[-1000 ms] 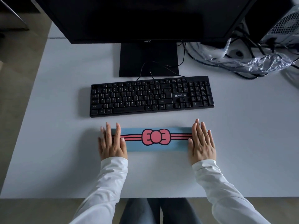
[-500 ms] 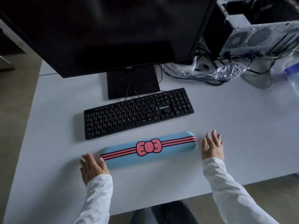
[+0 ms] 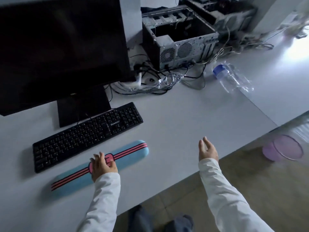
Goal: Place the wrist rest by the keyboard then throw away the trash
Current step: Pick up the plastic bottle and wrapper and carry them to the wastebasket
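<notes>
- Lying at the keyboard (image 3: 87, 133)'s six o'clock, the wrist rest (image 3: 128, 155) is placed
- Both hands, left (image 3: 102, 166) and right (image 3: 207, 151), are hanging open, empty
- Reaching toward one o'clock for the plastic bottle (image 3: 232, 77), aiming at its middle

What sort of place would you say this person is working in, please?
Probably an office or computer workshop desk: a monitor and black keyboard stand on a white table, with an opened computer case and tangled cables behind.

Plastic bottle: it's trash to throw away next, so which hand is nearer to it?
Right. The right hand is open below the plastic bottle; the left hand is over the wrist rest.
</notes>
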The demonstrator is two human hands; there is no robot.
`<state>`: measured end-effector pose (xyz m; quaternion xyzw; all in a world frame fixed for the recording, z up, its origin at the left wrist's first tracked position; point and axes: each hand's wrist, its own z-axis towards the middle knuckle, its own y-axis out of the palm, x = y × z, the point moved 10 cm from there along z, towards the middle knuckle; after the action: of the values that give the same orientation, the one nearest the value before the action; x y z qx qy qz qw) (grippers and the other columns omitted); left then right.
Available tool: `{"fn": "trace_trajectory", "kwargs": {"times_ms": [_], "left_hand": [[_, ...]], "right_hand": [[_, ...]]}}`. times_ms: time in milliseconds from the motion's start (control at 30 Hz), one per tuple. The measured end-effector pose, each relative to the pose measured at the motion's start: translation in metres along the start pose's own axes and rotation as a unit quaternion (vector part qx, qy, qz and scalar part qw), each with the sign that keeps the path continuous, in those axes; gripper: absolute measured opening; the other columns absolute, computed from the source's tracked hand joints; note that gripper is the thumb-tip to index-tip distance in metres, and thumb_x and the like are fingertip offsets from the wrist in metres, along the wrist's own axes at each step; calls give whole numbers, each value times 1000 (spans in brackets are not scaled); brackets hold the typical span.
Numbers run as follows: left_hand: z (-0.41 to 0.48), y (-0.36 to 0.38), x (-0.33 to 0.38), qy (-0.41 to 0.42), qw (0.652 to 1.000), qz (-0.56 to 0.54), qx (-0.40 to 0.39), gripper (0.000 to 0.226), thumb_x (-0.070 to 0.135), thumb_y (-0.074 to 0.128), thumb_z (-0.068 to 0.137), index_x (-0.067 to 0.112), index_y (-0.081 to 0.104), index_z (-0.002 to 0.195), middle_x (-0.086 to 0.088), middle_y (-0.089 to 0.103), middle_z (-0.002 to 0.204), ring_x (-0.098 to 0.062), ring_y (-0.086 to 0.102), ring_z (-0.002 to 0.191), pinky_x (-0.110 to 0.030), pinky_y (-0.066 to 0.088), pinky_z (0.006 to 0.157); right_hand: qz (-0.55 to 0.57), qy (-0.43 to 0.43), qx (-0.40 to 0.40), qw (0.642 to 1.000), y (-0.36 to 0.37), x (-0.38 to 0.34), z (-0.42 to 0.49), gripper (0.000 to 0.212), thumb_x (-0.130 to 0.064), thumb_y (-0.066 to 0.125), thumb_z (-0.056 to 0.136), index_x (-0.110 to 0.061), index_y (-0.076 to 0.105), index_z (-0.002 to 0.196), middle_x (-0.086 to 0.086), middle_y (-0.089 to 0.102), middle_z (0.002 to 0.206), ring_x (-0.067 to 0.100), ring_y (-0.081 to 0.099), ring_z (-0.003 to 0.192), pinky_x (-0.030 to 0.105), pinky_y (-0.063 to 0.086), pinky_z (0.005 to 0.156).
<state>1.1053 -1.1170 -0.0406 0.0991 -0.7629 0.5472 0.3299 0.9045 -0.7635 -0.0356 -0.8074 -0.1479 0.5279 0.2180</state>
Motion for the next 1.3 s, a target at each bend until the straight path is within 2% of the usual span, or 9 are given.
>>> {"fn": "trace_trajectory", "kwargs": {"times_ms": [200, 333, 600, 900, 1067, 1300], "left_hand": [[-75, 86, 114, 59, 995, -22, -76, 46, 13, 48, 86, -4, 50, 129, -27, 40, 144, -35, 34, 138, -39, 26, 112], [-118, 138, 183, 111, 985, -26, -130, 43, 4, 53, 85, -3, 51, 128, -26, 44, 142, -35, 37, 136, -38, 28, 109], [-169, 211, 281, 142, 969, -37, -198, 43, 9, 52, 87, 3, 51, 130, -24, 43, 143, -31, 38, 135, -36, 28, 110], [-163, 282, 376, 138, 961, -66, -229, 42, 11, 53, 87, 3, 52, 129, -25, 48, 138, -32, 41, 132, -35, 28, 109], [-130, 320, 422, 107, 965, -68, -231, 44, 14, 52, 88, 6, 51, 131, -21, 49, 139, -30, 41, 132, -33, 30, 107], [-101, 350, 440, 46, 967, -68, -241, 48, 21, 53, 87, 9, 48, 133, -19, 49, 139, -32, 45, 130, -35, 33, 107]], "right_hand": [[62, 26, 28, 997, -109, 25, 40, 46, -26, 51, 91, -8, 50, 134, 8, 52, 141, 24, 48, 130, 29, 31, 111], [105, 41, 63, 992, -176, 41, 64, 48, -26, 53, 89, -7, 50, 133, 8, 55, 137, 21, 50, 129, 27, 32, 110], [160, 66, 127, 977, -256, 63, 106, 49, -26, 58, 87, -6, 52, 131, 9, 58, 135, 22, 52, 127, 33, 35, 111], [148, 54, 114, 981, -272, 27, 199, 53, -28, 61, 85, -6, 50, 132, 10, 59, 133, 24, 54, 124, 31, 37, 109], [127, 63, 93, 986, -263, -5, 270, 57, -31, 62, 83, -7, 49, 134, 9, 57, 135, 25, 50, 129, 36, 34, 112], [102, 95, 49, 989, -235, -18, 315, 63, -30, 65, 81, -7, 44, 136, 10, 55, 137, 24, 49, 130, 32, 33, 112]]}}
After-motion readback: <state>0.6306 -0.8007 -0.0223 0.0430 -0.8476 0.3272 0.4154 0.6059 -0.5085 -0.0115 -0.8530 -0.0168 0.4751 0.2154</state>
